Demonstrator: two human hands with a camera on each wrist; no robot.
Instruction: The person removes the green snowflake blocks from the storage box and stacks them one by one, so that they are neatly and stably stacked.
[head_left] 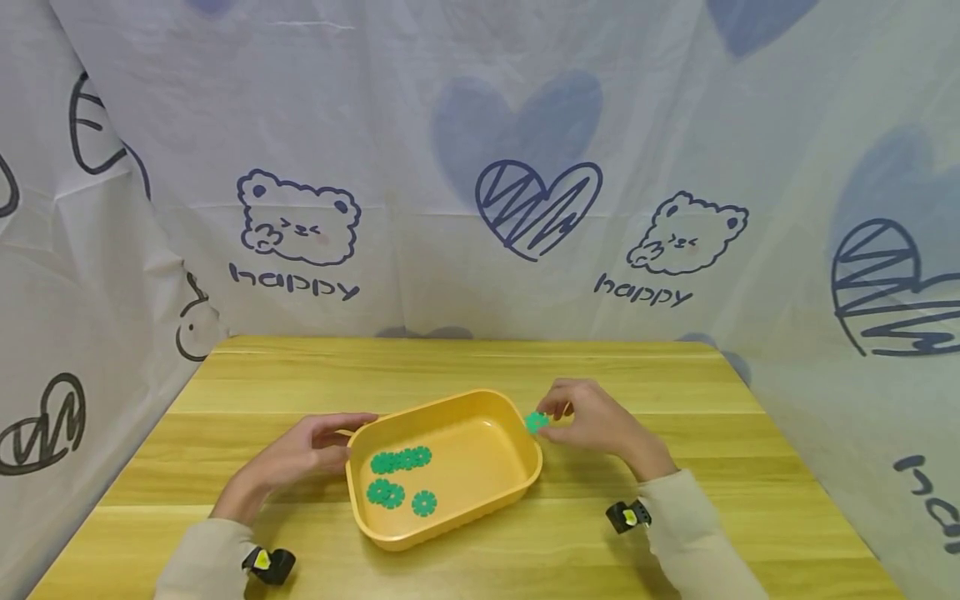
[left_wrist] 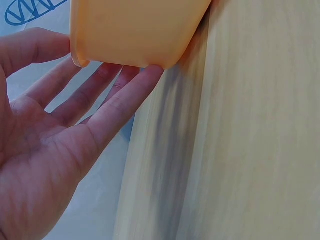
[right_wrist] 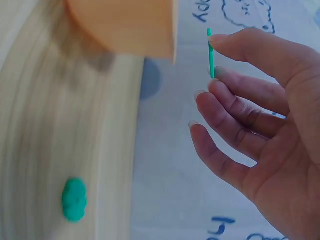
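Note:
My right hand (head_left: 592,417) pinches a green notched snowflake disc (head_left: 536,422) just outside the right end of the yellow tray (head_left: 480,492). The right wrist view shows this disc (right_wrist: 211,57) edge-on between thumb and fingertips. At the tray's left end, my left hand (head_left: 303,450) rests with spread, fairly straight fingers. Fingertips (left_wrist: 155,72) touch the tray's outer wall in the left wrist view, and the thumb reaches its rim. Several green discs (head_left: 423,503) lie in the left part of the tray, some overlapping.
On the wooden table (head_left: 645,533), another green piece (right_wrist: 74,200) lies near the right hand, blurred in the right wrist view and not visible from the head. A white cloth (head_left: 405,275) with printed hearts and bears hangs behind the table and at both sides.

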